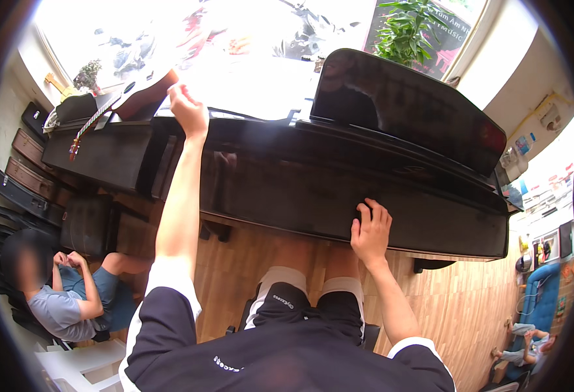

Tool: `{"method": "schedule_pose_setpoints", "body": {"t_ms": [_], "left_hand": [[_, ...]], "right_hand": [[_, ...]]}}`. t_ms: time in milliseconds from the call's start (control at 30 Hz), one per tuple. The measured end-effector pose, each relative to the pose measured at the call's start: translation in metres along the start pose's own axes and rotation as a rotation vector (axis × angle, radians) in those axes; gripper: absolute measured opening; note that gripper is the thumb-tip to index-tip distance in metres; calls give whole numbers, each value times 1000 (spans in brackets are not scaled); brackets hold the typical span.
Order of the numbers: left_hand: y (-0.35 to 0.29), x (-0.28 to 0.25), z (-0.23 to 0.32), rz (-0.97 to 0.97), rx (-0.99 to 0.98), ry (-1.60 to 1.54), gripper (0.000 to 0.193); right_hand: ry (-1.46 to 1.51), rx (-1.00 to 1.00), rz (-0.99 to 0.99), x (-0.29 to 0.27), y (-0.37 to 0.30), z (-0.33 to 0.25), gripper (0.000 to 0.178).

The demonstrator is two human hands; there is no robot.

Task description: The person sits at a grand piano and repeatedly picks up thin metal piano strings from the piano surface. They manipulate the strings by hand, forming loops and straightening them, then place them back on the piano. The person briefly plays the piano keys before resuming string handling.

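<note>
A black piano (280,189) with its keyboard cover down stretches across in front of me. My left hand (189,114) is raised at the piano's top, beside the body of a small brown ukulele (144,93). Its fingers are curled in; glare hides what they hold, if anything. Lower down, my right hand (372,232) rests on the front of the black cover, fingers apart and holding nothing. Behind it rises a glossy black upright panel (408,114) that reflects a person. A bright white sheet-like surface (254,98) lies between the ukulele and the panel.
At left a person (71,300) sits near a black padded stool (88,225) and several instrument cases (29,176). A white chair (81,362) stands at lower left. A green plant (404,32) is by the window. Far right, another person (528,346) sits by a blue sofa (542,294).
</note>
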State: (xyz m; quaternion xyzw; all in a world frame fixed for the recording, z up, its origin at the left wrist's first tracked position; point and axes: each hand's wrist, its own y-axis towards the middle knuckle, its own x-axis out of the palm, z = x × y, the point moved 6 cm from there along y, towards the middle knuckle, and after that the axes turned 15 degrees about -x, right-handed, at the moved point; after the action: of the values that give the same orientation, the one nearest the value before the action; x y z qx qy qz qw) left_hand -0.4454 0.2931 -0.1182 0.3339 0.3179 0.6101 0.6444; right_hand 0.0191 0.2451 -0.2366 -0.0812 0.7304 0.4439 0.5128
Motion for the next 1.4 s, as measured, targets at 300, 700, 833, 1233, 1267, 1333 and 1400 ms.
{"method": "schedule_pose_setpoints", "body": {"t_ms": [300,700,833,1233,1267,1333,1400], "left_hand": [[-194,-10,230,-824,382,-580,17],[-226,63,246,-877,444,-766,8],[-245,71,234,-1130,192,-706,8],[-269,85,216,-1316,-31,-596,15],[-269,85,216,-1316,-28,-592,15],[-269,84,217,-1323,-25,-596,15],[-269,84,217,-1326,-34,-606,15]], "right_hand": [[1616,328,-120,17,46,79,66],[1560,-96,-458,26,70,113,44],[1604,-186,-289,36,66,121,47],[1063,77,150,12,57,134,25],[1007,22,143,15,57,135,25],[925,-18,146,17,57,137,26],[879,5,155,17,57,137,27]]}}
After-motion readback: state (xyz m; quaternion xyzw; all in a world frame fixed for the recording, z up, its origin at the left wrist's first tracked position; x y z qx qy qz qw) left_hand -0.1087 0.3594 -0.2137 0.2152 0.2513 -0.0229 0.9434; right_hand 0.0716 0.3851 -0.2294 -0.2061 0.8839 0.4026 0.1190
